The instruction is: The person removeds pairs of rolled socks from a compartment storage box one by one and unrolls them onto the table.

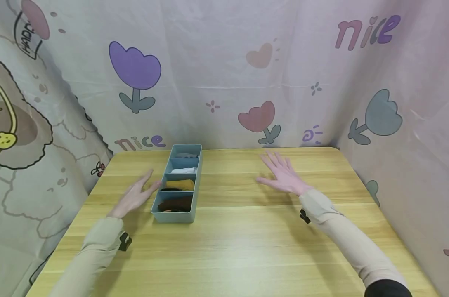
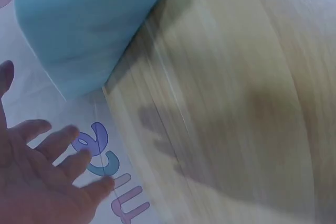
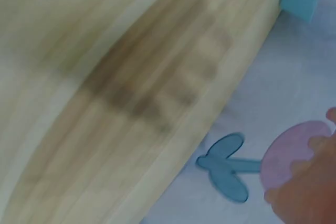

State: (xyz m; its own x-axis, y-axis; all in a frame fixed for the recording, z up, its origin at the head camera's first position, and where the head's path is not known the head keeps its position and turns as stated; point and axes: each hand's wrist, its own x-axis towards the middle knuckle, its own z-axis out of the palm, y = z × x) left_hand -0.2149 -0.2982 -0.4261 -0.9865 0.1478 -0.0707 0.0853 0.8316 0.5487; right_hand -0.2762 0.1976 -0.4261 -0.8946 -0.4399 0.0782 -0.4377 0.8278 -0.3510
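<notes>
Left hand: fingers (image 2: 65, 166) spread and loosely extended, nothing in the grasp; the hand (image 1: 133, 197) hovers over the table, thumb just beside the box's left side – the left wrist view shows a gap between them
Right hand: fingers fanned out straight, holding nothing; the hand (image 1: 284, 177) hangs above the right half of the table, well apart from the box, palm downward
Box: blue-grey organiser (image 1: 174, 218), long and narrow, standing left of the middle of the table, its far end near the back edge, four compartments in a row
Nearest compartment: a dark brown folded item (image 1: 175, 203)
Second compartment: a mustard-yellow item (image 1: 181, 185) with a black one (image 1: 171, 189) at its near left
Third compartment: a white item (image 1: 184, 170)
Farthest compartment: a greyish item (image 1: 186, 155), details too small to tell
Sleeves: pale beige on both arms (image 1: 328, 210), a small black piece (image 1: 125, 241) at each wrist
Table: light wood grain (image 1: 228, 247), hand shadows across it
Backdrop: pale printed cloth (image 1: 209, 49) – tulips, hearts, the word "nice"
</notes>
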